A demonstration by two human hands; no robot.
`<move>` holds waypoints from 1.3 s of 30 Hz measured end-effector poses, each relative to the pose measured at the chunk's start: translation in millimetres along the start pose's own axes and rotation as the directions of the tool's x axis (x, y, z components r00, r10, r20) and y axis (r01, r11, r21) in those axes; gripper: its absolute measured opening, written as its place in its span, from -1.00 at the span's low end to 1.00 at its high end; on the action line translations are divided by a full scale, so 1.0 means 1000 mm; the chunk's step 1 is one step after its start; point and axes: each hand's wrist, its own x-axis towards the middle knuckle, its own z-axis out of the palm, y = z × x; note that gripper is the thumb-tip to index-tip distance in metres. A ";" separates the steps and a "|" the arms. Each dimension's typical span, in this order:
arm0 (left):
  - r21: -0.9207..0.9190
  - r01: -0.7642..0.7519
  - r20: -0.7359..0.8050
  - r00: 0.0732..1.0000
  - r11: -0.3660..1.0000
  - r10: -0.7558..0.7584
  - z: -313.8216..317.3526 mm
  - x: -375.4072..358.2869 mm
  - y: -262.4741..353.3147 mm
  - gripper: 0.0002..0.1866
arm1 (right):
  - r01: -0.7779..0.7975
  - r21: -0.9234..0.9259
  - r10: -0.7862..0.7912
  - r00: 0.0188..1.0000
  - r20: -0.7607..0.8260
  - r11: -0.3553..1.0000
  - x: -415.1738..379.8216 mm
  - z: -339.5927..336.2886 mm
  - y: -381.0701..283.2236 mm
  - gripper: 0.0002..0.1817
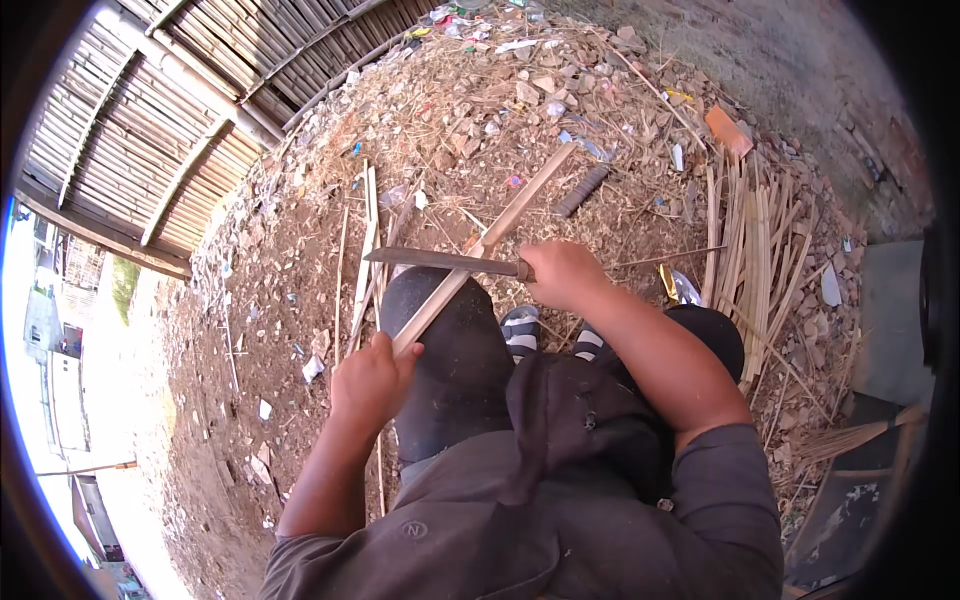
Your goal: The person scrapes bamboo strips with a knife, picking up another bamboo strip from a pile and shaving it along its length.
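My left hand [372, 378] is closed round the near end of a pale split bamboo strip [528, 197], which slants up and away to the right above my left knee. In my right hand [562, 274] is the handle of a long-bladed knife [440, 262]. Its blade points left and lies across the strip, seemingly touching it near the middle. My right fingers wrap the handle, so most of it is hidden.
Several split bamboo strips [755, 240] are piled at the right, and a few thin strips [366, 245] lie at the left. A dark ridged rod [582, 190] and an orange brick [728, 132] rest on the littered ground. A bamboo wall [150, 120] stands upper left.
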 end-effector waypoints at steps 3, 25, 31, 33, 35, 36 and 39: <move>-0.015 0.010 0.038 0.999 1.000 -0.009 0.007 0.006 -0.001 -0.43 | 0.029 -0.044 -0.030 0.999 -0.015 0.999 -0.004 -0.001 -0.008 -0.83; 0.030 -0.061 0.040 0.997 0.998 0.060 0.005 0.018 0.002 -0.44 | -0.080 -0.146 0.089 0.994 0.056 0.986 0.004 -0.020 0.018 -0.83; 0.007 -0.060 0.030 0.998 0.998 0.059 0.005 0.018 0.008 -0.47 | 0.061 -0.237 -0.047 0.997 0.062 0.970 -0.004 -0.011 -0.011 -0.83; 0.001 -0.062 0.034 0.998 0.998 0.062 0.008 0.025 0.007 -0.45 | -0.025 -0.144 0.018 0.999 -0.048 0.989 0.010 -0.008 0.029 -0.86; 0.019 -0.070 0.056 0.996 0.997 0.069 0.009 0.019 0.004 -0.44 | -0.094 -0.130 0.088 0.995 -0.051 0.987 0.013 0.001 0.044 -0.85; 0.033 -0.078 0.044 0.996 0.996 0.077 0.006 0.025 0.005 -0.44 | -0.092 -0.137 0.086 0.995 -0.049 0.986 0.018 -0.006 0.043 -0.83; 0.033 -0.062 0.056 0.997 0.998 0.060 0.005 0.022 0.008 -0.44 | -0.074 -0.138 0.074 0.997 -0.001 0.988 0.009 -0.010 0.036 -0.79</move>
